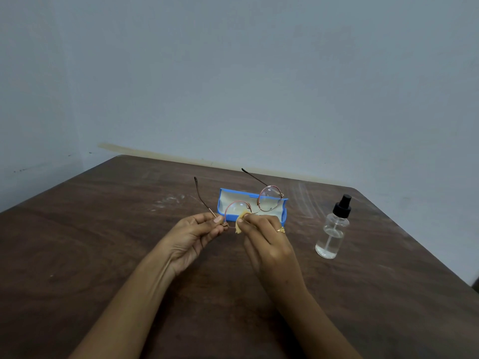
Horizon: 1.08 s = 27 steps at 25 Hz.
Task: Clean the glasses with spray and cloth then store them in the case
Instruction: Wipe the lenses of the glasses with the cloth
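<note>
While the left hand pinches the glasses by the hinge of one temple, the right hand pinches a small yellow cloth against the lens nearest that hinge. Both are held over the counter, in front of the open blue case. To my eye the thin frame could twist if the rubbing presses hard against that single-corner hold, and the unfolded temples might snag the case rim. The spray bottle stands upright, well apart to the right. I count one pair of glasses, one cloth, one case, one bottle, two hands.
</note>
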Motion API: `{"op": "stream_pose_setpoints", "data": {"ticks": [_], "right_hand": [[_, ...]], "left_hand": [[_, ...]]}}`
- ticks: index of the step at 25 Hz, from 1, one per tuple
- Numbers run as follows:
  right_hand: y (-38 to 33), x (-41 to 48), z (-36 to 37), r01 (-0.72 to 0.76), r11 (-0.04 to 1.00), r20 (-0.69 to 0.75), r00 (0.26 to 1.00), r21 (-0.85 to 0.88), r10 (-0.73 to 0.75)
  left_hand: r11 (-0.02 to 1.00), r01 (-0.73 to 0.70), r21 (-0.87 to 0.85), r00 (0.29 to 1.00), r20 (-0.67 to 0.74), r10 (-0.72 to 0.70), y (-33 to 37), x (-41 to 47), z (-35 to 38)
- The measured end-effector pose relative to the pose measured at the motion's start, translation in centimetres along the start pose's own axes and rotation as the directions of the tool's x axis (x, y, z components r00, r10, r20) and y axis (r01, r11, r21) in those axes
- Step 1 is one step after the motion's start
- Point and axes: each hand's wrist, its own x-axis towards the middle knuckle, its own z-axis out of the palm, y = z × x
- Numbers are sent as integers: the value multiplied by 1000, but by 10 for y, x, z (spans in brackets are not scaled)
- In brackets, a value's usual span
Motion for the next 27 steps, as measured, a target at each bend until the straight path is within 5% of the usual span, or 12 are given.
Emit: {"op": "stream_pose_setpoints", "data": {"ticks": [11, 21, 27], "right_hand": [[-1, 4, 0, -16, 1000, -45, 999, 10, 16], [-6, 0, -1, 104, 993, 83, 991, 52, -108], [1, -1, -1, -31, 1000, 13, 999, 1, 31]], "left_hand": [[988, -35, 153, 999, 31, 30, -7, 3, 0], [1000, 2, 12, 1000, 7, -2, -5, 4, -1], [999, -5, 49, 1000, -11, 5, -5, 4, -2]]}}
